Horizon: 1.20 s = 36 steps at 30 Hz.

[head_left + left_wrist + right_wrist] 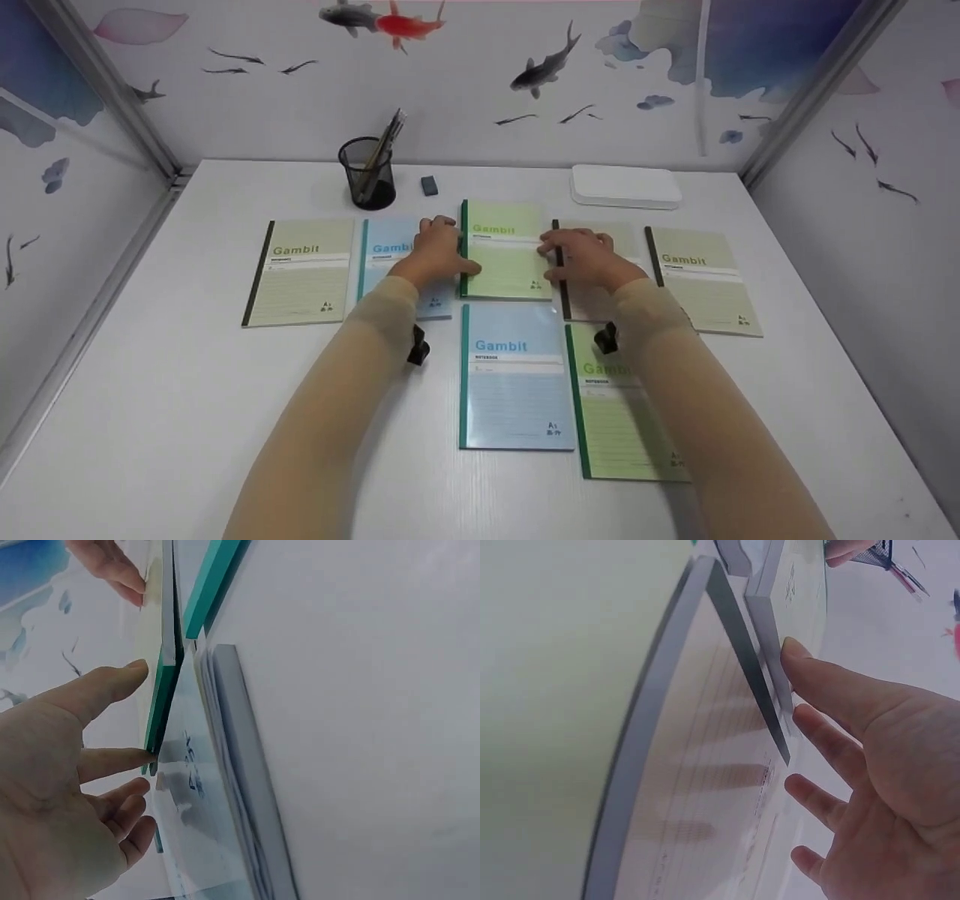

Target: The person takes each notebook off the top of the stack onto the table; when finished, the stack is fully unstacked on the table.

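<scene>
A green notebook (510,259) lies between my two hands in the back row. My left hand (435,251) touches its dark green spine with thumb and index finger, above a blue notebook (375,259). On the opposite side, my right hand (589,259) has its thumb and fingertips at the green notebook's right edge, over a beige notebook (585,300). The left wrist view shows my left index finger extended against the spine (160,709). Fingers of my right hand (885,765) are spread beside the page edge in the right wrist view.
Beige notebooks lie at the far left (300,277) and far right (705,281). In front are a blue notebook (517,397) and another green notebook (615,427), partly under my right forearm. Behind stand a mesh pen holder (367,187), an eraser (429,186) and a white case (626,187).
</scene>
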Available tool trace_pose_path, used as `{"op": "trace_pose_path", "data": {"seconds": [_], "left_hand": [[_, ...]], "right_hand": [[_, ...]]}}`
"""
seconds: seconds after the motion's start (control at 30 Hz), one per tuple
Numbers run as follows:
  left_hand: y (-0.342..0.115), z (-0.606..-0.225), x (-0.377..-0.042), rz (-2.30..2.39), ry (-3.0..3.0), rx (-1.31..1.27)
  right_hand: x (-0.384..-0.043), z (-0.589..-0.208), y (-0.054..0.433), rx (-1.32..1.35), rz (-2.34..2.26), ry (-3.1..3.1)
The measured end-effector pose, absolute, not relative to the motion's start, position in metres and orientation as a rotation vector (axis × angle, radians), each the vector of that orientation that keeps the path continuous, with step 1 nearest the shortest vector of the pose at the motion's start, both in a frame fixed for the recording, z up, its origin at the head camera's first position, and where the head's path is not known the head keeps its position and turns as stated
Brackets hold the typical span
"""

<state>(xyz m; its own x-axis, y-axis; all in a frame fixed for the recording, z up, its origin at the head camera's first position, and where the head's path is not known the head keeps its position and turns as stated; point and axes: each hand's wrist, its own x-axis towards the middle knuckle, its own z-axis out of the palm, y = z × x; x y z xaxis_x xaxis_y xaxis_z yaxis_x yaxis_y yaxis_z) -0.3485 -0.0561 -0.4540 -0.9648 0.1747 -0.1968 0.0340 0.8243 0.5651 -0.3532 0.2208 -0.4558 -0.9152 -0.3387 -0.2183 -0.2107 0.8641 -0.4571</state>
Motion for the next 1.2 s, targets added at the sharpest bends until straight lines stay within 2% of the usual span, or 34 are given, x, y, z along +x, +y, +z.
{"op": "trace_pose_path", "data": {"seconds": [0.5,1.2], "left_hand": [[-0.0633,-0.4577,-0.3575,1.565,2.288,-0.024],[-0.0603,-0.4614,-0.3575,1.902,2.001,-0.242]], "right_hand": [[-0.3544,-0.4568,0.22,-0.46,-0.558,2.77],[-0.3541,-0.4635,0.2272,-0.425,-0.602,2.8]]}}
